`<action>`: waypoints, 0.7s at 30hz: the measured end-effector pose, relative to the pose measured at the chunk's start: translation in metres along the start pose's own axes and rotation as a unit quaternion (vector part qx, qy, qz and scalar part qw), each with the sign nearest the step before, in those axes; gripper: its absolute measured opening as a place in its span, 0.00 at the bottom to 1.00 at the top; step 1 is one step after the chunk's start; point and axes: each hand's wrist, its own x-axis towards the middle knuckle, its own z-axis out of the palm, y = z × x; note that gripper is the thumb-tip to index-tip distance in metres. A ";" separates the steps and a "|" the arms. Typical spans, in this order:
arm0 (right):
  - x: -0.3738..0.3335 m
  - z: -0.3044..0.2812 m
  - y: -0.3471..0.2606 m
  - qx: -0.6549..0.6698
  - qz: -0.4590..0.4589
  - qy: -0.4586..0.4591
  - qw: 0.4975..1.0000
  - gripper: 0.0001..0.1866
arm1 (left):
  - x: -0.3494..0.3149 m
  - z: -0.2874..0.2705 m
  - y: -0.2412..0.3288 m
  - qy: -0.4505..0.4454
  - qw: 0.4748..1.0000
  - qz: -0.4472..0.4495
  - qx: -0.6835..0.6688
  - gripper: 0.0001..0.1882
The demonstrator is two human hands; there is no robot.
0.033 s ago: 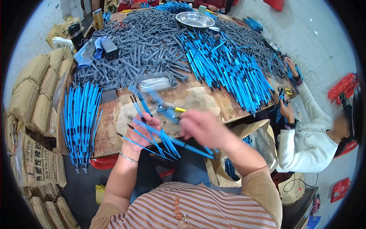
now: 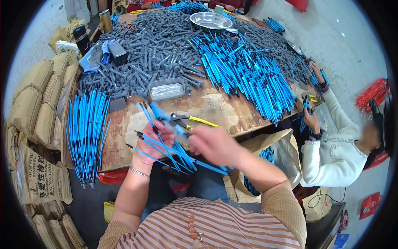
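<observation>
My left hand (image 2: 159,133) is closed around several thin blue rods (image 2: 178,154) with black ends, which fan out over the table's near edge. My right hand (image 2: 215,143) is blurred by motion, its fingers pinched at the lower end of a blue-and-black rod (image 2: 166,118). That rod slants up and left, just above the left hand. Behind the hands, pliers with yellow handles (image 2: 203,120) lie on the wooden table (image 2: 219,106). A clear tray (image 2: 185,86) of thin white sticks (image 2: 166,91) stands farther back.
Grey plastic bolt-like pieces (image 2: 153,45) cover the far table. Blue rods are heaped at right (image 2: 248,79) and bundled at left (image 2: 87,133). A metal bowl (image 2: 210,20) sits at the back. An open paper bag (image 2: 290,151) stands by my right arm; a co-worker's hand (image 2: 311,121) is beyond.
My right hand has shifted slightly left, bringing the blurred rod up and left over my left hand. More of the pliers shows now. The left hand keeps its hold.
</observation>
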 end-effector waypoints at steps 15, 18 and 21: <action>-0.020 0.019 0.000 -0.212 -0.072 0.093 0.970 0.08 | 0.002 0.036 -0.017 0.103 0.970 0.055 0.214 0.11; -0.024 0.012 0.002 -0.197 -0.063 0.094 0.974 0.08 | 0.005 0.043 -0.023 0.113 0.970 0.063 0.208 0.10; -0.030 0.016 0.008 -0.178 -0.035 0.061 0.982 0.07 | 0.007 0.048 -0.028 0.126 0.973 0.064 0.185 0.10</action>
